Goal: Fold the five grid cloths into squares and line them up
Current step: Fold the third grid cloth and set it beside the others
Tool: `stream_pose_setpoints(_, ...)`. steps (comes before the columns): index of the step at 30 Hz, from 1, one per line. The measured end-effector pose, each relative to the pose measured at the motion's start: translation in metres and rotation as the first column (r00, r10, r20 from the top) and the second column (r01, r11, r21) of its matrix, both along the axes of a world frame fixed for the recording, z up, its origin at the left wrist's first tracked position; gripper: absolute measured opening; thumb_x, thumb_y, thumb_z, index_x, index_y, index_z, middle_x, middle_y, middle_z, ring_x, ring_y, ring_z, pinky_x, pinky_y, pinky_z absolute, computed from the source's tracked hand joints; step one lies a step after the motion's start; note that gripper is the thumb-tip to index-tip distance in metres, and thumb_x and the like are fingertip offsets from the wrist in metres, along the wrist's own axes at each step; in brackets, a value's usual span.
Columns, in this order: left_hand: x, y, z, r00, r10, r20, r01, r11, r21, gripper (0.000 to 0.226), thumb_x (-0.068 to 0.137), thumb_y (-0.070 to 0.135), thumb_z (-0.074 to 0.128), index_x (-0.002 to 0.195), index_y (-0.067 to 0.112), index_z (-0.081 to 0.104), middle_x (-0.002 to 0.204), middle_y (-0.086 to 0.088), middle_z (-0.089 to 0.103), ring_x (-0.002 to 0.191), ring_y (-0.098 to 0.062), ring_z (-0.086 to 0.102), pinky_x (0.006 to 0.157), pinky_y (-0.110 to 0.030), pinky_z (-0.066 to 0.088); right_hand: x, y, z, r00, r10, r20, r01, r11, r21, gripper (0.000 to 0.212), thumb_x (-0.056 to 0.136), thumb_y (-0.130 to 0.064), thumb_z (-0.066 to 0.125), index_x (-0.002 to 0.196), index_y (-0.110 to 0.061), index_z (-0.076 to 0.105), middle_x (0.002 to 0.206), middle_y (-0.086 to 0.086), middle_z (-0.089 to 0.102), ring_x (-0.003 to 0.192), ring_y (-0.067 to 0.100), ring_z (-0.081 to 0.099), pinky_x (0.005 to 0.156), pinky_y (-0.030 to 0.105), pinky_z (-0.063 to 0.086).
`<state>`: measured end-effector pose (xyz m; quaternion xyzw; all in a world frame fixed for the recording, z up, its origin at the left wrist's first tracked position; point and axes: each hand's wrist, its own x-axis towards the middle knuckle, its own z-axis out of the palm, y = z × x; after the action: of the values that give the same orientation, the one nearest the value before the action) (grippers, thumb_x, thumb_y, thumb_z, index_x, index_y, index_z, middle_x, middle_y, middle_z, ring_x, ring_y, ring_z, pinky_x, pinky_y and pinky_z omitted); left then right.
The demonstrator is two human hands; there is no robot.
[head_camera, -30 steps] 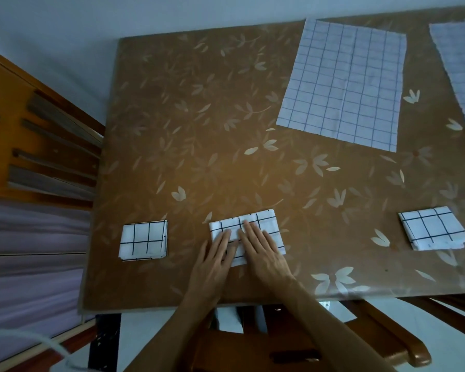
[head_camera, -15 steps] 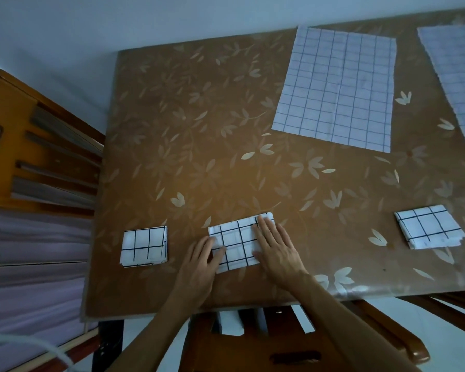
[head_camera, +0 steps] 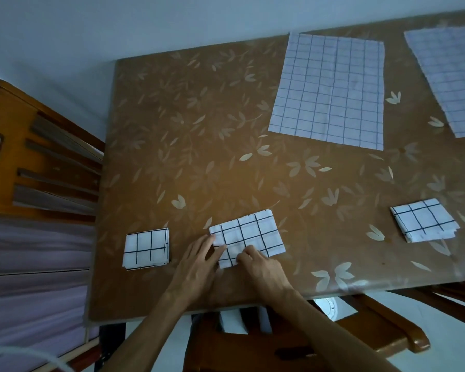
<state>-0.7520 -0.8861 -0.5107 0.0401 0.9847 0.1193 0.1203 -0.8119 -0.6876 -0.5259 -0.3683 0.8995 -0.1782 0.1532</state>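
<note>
While two grid cloths (head_camera: pixel 329 89) remain unfolded flat toward the table's (head_camera: pixel 199 130) far right corner, third fold in hand at the near edge. Half-folded rectangular cloth (head_camera: pixel 249 236) lying between two finished squares: left square (head_camera: pixel 146 249) just beside, right square (head_camera: pixel 424 220) well apart. Left hand (head_camera: pixel 199 261) spread, fingertips on the strip's left end; right hand (head_camera: pixel 261 267) curled, apparently pinching the near edge. Next move, by judgement: one end over the other, edges matched, crease pressed.

Table (head_camera: pixel 199 130) — five grid cloths (head_camera: pixel 328 89).
</note>
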Motion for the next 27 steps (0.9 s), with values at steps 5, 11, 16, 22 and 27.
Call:
stream_pose_setpoints(5,-0.002,-0.015,0.004,0.998,0.049,-0.031,-0.046,0.995,0.085,0.083,0.074,0.004,0.076,0.147,0.024,0.043,0.158,-0.003,0.035,0.143,-0.024,0.034,0.112,-0.043,0.039,-0.006,0.032,0.016,0.988,0.018,0.153,0.016,0.975,-0.220,0.024,0.089,-0.014,0.063,0.111,-0.021,0.055,0.121,-0.005,0.057,0.106,0.011,0.058,0.073,0.021,0.053)
stream_pose_setpoints(11,-0.006,-0.001,0.006,0.993,-0.059,-0.098,0.076,0.980,0.182,0.054,0.068,-0.007,0.079,0.114,0.020,0.073,0.124,0.005,0.066,0.121,-0.015,0.054,0.093,-0.037,0.053,-0.006,0.069,0.013,0.975,-0.081,0.205,0.145,0.938,-0.315,0.016,0.099,-0.024,0.046,0.114,-0.019,0.047,0.133,-0.001,0.055,0.101,0.015,0.062,0.071,0.023,0.053)
stream_pose_setpoints(16,-0.003,0.014,0.001,0.998,0.062,0.008,-0.061,0.949,0.309,0.038,0.085,0.005,0.070,0.117,0.026,0.069,0.112,0.014,0.066,0.105,-0.007,0.058,0.077,-0.028,0.057,-0.007,0.073,-0.007,0.954,-0.229,0.193,0.268,0.940,-0.210,0.026,0.097,-0.027,0.045,0.112,-0.017,0.063,0.131,-0.002,0.060,0.107,0.019,0.066,0.077,0.030,0.057)
stream_pose_setpoints(22,-0.003,0.018,0.001,0.998,0.062,-0.014,-0.053,0.940,0.336,0.030,0.093,0.018,0.063,0.121,0.024,0.065,0.144,0.020,0.049,0.122,-0.002,0.052,0.087,-0.024,0.055,-0.005,0.069,-0.004,0.855,-0.392,0.339,0.481,0.844,-0.238,0.042,0.084,-0.029,0.041,0.107,-0.014,0.073,0.119,-0.004,0.069,0.109,0.010,0.065,0.091,0.010,0.045)
stream_pose_setpoints(27,-0.001,0.025,0.003,0.998,0.063,0.025,-0.068,0.919,0.389,0.040,0.086,0.013,0.072,0.120,0.030,0.061,0.128,0.017,0.063,0.116,-0.001,0.059,0.088,-0.024,0.056,-0.006,0.070,-0.004,0.847,-0.369,0.382,0.467,0.861,-0.202,0.016,0.082,-0.011,0.071,0.090,-0.024,0.074,0.129,-0.007,0.067,0.110,0.011,0.065,0.088,0.025,0.053)
